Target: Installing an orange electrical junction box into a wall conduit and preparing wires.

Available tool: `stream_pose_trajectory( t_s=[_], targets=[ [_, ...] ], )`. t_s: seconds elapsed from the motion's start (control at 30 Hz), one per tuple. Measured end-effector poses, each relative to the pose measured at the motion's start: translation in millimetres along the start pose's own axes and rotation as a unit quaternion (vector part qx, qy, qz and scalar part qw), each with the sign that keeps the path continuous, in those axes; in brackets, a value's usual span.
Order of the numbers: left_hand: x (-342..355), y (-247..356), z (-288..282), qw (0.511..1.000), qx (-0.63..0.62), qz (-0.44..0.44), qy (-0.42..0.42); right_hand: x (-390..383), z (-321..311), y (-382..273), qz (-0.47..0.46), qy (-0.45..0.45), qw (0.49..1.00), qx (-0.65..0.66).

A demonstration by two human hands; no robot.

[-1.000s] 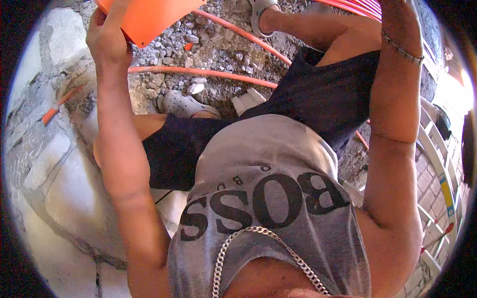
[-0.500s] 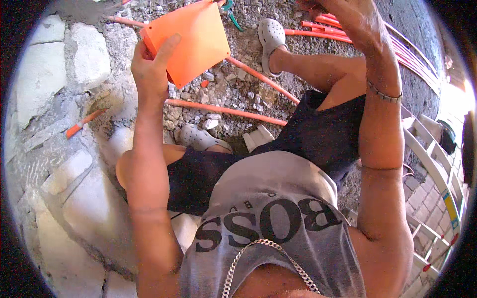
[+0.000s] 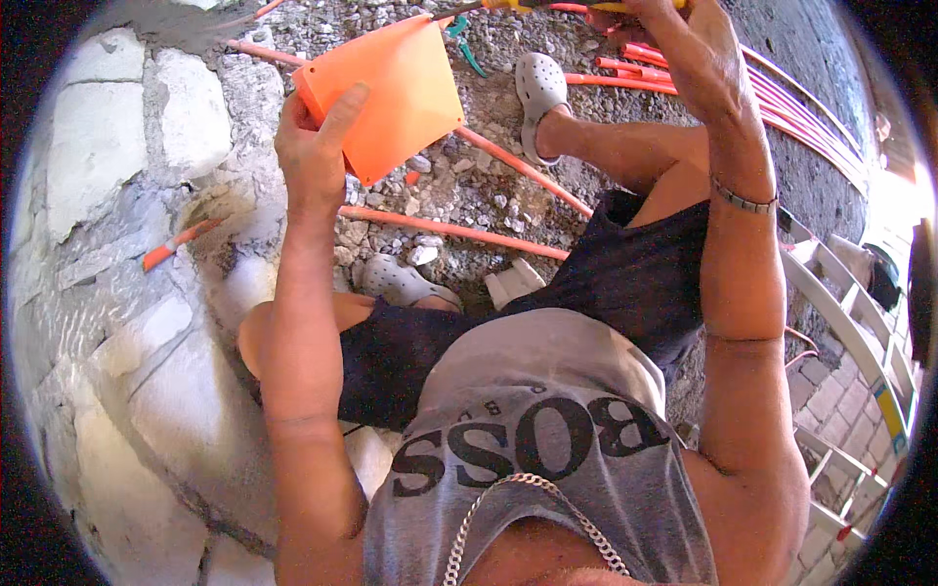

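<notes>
My left hand (image 3: 315, 161) grips an orange square junction box (image 3: 401, 98) by its left side, thumb flat on the lid and fingers behind. Small holes show at the lid's corners. At the top edge, my right hand (image 3: 699, 63) is closed around a screwdriver (image 3: 508, 4) with a yellow and dark handle. Its dark shaft reaches left to the box's upper right corner, where the tip seems to touch. The right fingers are partly cut off by the picture's edge.
Orange conduits (image 3: 454, 230) cross the gravel (image 3: 479, 186) near my grey clogs (image 3: 540, 93). A teal-handled tool (image 3: 469, 54) lies behind the box. More conduits (image 3: 664, 73) are bundled at the upper right. Stone masonry (image 3: 107, 156) stands left; a ladder (image 3: 860, 313) is at right.
The screwdriver has come into view, its tip now at the box's upper right corner. The box and my left hand have shifted slightly right and down in the picture.
</notes>
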State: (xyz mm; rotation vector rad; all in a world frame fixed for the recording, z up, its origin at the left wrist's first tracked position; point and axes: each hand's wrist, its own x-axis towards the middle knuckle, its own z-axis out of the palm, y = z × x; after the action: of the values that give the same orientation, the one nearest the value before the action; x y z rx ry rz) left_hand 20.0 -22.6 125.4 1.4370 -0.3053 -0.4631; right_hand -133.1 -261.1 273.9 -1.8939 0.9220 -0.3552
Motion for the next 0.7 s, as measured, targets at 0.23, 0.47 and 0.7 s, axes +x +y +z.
stream_pose_trajectory(
  t_s=[0.23,0.47,0.7],
  targets=[
    [-4,4,-3,0.999,0.050,0.003,0.010,-6,4,-6,-0.028,0.002,0.999,0.031],
    [-4,8,-4,0.999,0.028,0.015,0.018,-11,10,2,-0.242,0.024,0.970,-0.002],
    [-4,6,-11,1.000,-0.019,0.008,0.003,2,0,29,-0.127,-0.032,0.991,-0.002]
  ],
)
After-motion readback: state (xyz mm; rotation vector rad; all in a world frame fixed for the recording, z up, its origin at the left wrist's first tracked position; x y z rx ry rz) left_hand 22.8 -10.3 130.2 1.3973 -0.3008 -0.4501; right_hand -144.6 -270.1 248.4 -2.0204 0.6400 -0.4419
